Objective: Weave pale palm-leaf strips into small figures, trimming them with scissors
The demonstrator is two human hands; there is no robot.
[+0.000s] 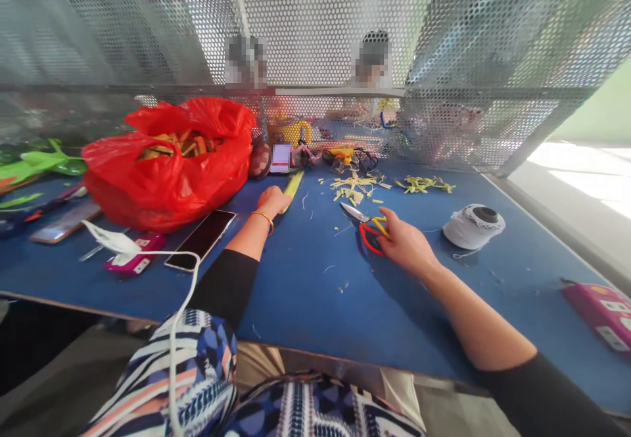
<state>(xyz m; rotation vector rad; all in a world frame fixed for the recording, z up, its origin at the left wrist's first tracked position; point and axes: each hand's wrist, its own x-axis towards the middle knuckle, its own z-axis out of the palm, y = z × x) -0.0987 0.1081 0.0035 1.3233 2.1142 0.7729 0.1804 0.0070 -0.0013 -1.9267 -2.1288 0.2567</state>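
My left hand (273, 202) is closed on a flat yellow-green strip (296, 186) that points away from me along the blue table (296, 286). My right hand (409, 241) grips a pair of scissors (362, 215) by red and yellow handles, low over the tabletop. The scissor blades point to the left, apart from the strip. Beyond them lies a heap of pale cut scraps (355, 187), with a small pile of greenish knotted pieces (426, 184) to its right. A spool of white thread (474, 227) stands right of my right hand.
On the left, a red plastic bag (162, 181) holds yellowish-brown strips. A phone (201, 240), a pink power strip (135, 253) and a white cable (175, 345) are near my left arm. Another pink box (601, 315) sits far right. A perforated metal screen (320, 29) borders the back, people behind it.
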